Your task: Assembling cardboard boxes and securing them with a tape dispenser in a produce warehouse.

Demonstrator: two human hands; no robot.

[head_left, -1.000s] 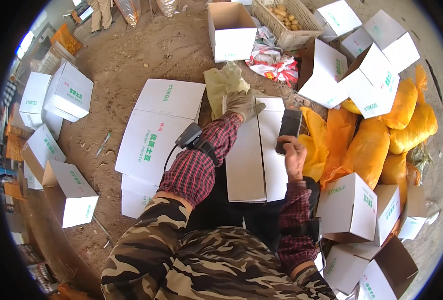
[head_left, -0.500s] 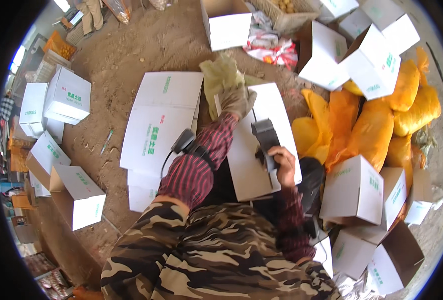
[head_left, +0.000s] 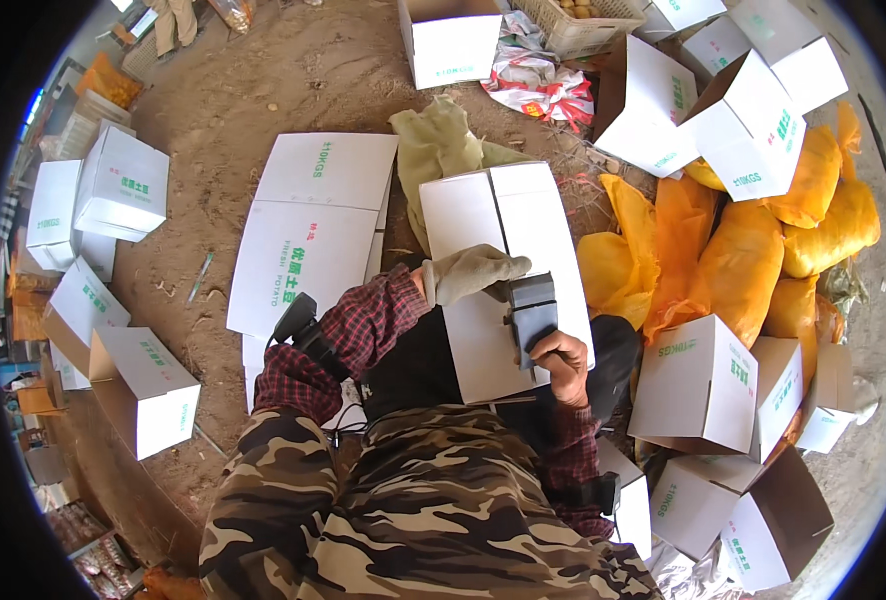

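A white carton (head_left: 463,330) stands in front of me with its top flaps folded in and a dark gap along the seam at its far half. My left hand (head_left: 473,273), in a grey-beige glove, lies across the carton's top with its fingers stretched out to the right. Their tips reach close to the head of a dark grey tape dispenser (head_left: 535,318). My bare right hand (head_left: 563,366) grips that dispenser at its near end, over the carton's right flap. Whether tape runs from it I cannot tell.
Flattened white cardboard (head_left: 313,230) lies left of the carton, and a greenish cloth (head_left: 441,140) beyond it. Orange mesh sacks (head_left: 743,265) and open cartons (head_left: 698,385) crowd the right side. More cartons (head_left: 128,185) stand at the left. A crate (head_left: 588,30) of potatoes sits far back.
My left hand has come back from the carton's far end to its middle, beside the dispenser. The right hand and the dispenser have moved slightly toward me.
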